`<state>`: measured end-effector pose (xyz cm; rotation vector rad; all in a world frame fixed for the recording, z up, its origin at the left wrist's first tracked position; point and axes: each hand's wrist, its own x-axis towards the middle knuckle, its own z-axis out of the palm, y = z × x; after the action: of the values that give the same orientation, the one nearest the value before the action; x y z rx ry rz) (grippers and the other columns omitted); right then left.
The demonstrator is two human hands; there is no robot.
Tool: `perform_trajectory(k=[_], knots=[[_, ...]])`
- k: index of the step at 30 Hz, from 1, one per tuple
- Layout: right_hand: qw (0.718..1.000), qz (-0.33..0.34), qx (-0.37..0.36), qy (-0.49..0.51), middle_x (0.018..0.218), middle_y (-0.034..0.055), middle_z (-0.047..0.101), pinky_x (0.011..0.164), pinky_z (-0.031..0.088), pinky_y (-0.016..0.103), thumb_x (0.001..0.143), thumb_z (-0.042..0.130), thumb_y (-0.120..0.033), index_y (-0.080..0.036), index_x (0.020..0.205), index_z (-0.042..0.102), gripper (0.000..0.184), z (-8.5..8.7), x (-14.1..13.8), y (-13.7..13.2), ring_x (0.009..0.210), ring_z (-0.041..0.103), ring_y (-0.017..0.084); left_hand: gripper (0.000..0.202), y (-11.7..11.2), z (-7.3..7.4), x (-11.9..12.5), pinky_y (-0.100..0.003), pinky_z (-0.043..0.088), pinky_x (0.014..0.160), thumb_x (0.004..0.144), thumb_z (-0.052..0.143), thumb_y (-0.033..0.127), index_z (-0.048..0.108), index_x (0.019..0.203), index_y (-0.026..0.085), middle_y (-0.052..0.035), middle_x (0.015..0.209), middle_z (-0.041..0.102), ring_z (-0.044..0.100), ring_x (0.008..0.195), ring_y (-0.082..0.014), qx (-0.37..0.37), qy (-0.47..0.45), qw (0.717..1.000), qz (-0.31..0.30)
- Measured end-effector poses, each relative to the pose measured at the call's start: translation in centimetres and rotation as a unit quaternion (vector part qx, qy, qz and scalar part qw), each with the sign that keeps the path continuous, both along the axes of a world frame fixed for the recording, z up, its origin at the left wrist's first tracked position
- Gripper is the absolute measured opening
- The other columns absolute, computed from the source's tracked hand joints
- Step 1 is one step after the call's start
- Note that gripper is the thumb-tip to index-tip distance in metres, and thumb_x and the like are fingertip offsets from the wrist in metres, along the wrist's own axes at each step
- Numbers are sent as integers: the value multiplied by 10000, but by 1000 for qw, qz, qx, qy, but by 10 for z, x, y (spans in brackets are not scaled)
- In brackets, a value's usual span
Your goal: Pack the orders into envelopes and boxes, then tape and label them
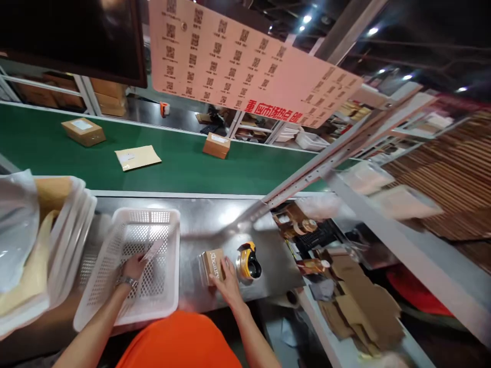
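Orange shirt (178, 342) along bottom edge of view. Left hand (133, 267) down inside white plastic basket (174, 255), fingers (138, 261) closed on pale paper slip (154, 250), apparently a pinch, slip end sticking out past fingertips. Right hand (228, 282) open, palm down on small cardboard box (213, 266), fingers spread over it, no wrap-around grip. Box lying on steel worktop (215, 220), between basket and yellow-and-black tape dispenser (248, 261), just beside dispenser, dark lettering face up. Decent setup: flat palm pinning box, dispenser within easy reach. Steel probably slick, so steady downward pressure better than sideways push. Beyond worktop, green conveyor belt (172, 174) carrying cardboard box (83, 132), padded envelope (137, 157) and second cardboard box (216, 145). Plastic mailers (15, 230) off left, flattened cardboard (360, 301) off right.
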<state>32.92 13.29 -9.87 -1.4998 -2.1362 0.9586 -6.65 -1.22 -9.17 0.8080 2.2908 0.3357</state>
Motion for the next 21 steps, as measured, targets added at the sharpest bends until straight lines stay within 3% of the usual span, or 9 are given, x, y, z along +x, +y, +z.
perform_trajectory(k=[3,6,9,11,14,17,19,21], knots=[[995,-25,37,90,1661,196,574,1293,452,631,885,786,-471,-241,1595,597,770,26,-18,-18,1539,554,399,174,8,22,30,-354,528,923,966,566,291,698,869,232,-62,990,801,720,989,-251,108,-30,988,-103],[988,58,66,124,1589,148,656,1253,501,570,877,857,-436,-302,1621,576,806,70,-34,-34,1457,623,358,178,18,45,72,-336,483,849,891,596,264,710,767,208,-76,890,757,688,907,-244,188,-102,946,-245],[984,143,22,101,1176,104,841,991,615,447,943,807,-441,-291,1364,796,447,109,-37,-47,1074,768,294,160,29,62,102,-317,448,796,821,626,251,702,688,202,-63,822,732,667,844,-226,191,-180,905,-335],[989,112,-42,91,942,75,841,833,590,385,969,765,-471,-258,1079,882,266,122,-32,-56,877,750,254,181,37,70,110,-310,451,776,808,668,319,704,680,196,-52,787,723,653,805,-216,192,-266,885,-330],[974,-30,-164,153,790,44,807,717,528,335,861,847,-587,-210,831,842,378,123,-25,-70,730,693,213,376,51,81,116,-298,459,718,792,749,557,725,733,187,-29,740,708,619,730,-191,206,-416,857,-224],[910,-194,-231,285,710,18,772,675,507,318,719,928,-682,-194,773,788,511,115,-32,-82,633,645,176,545,59,88,130,-280,431,638,721,796,718,742,806,183,-25,751,720,580,687,-168,225,-482,839,-116],[857,-258,-253,367,730,22,780,690,531,330,664,966,-680,-196,802,785,535,112,-43,-87,650,669,188,580,58,89,146,-284,434,621,667,852,717,766,845,171,-43,778,745,594,684,-174,214,-504,829,-110],[826,-268,-275,413,744,32,786,697,551,341,638,988,-665,-199,825,799,536,112,-52,-91,687,700,211,562,54,85,164,-308,458,627,651,883,682,780,824,157,-58,743,742,619,665,-193,195,-509,829,-124]])
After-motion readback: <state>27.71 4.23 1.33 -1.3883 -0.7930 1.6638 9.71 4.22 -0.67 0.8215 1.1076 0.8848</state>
